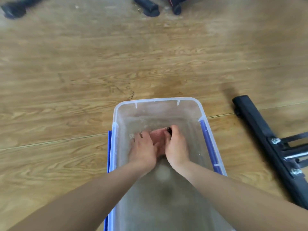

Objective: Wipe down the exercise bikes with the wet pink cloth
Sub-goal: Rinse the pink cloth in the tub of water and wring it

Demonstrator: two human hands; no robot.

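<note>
A clear plastic tub [158,101] with blue side clips stands on the wooden floor and holds water. Both my hands are down in the water. The pink cloth [157,136] shows bunched between them, mostly hidden. My left hand [143,147] lies over the cloth's left side with fingers spread. My right hand [175,144] curls round the cloth's right side. The black base bar of an exercise bike [260,130] lies on the floor to the right of the tub.
More black bike feet [146,7] stand at the top edge of the view, and another dark foot [13,9] sits at the top left. Wooden floor [100,64] stretches between the tub and those feet.
</note>
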